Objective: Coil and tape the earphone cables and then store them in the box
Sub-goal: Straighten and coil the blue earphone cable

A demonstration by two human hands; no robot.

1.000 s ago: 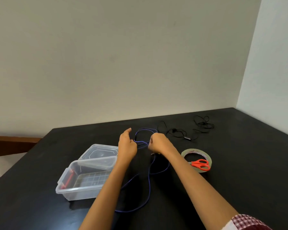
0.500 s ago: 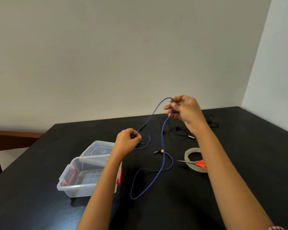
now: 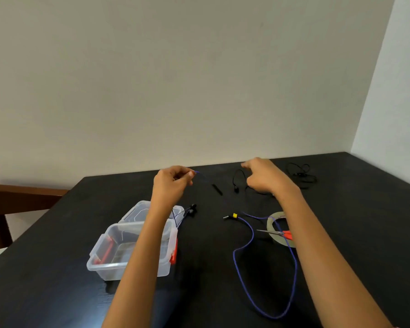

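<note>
Abutting pale walls (image 3: 199,79), black table (image 3: 365,233) (matte) bears cable (image 3: 234,256); box (image 3: 128,272) too.

On the table (image 3: 365,233), with the plug (image 3: 230,216) as dial centre: the box (image 3: 97,263) sits at 8 o'clock, its lid (image 3: 137,209) just behind it. Earbuds (image 3: 191,209) lie at 9, beside the lid. The tape (image 3: 270,227) lies at 3, scissors (image 3: 278,232) across it. The cable (image 3: 237,263) loops toward 5, crossing the tape. Spare earphones (image 3: 301,176) lie at 2.

clear glossy plastic box (image 3: 137,250) — matt black table (image 3: 341,233) — shiny tape roll (image 3: 273,223)
</note>
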